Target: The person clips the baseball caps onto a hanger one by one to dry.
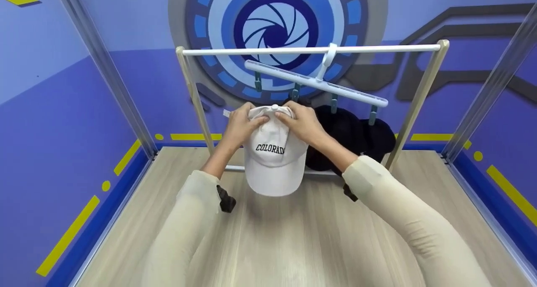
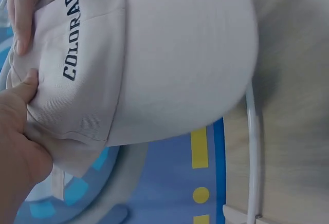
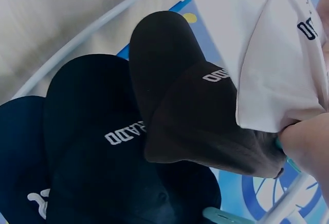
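Observation:
A white baseball cap with dark COLORADO lettering hangs brim-down between both hands, in front of the hanger. My left hand grips the left side of its crown, thumb on the front. On the other side, my right hand holds the crown near the top button, thumb also in front. Behind them a white clip hanger tilts down to the right, its left-end green clip holding nothing. Dark caps hang from the other clips; the right wrist view has a dark brown cap, a black cap and a navy cap.
The hanger's hook sits right of centre on the white rail of a wooden-legged rack. Under it lies a light wood table. Blue printed panels with metal posts enclose the sides and back.

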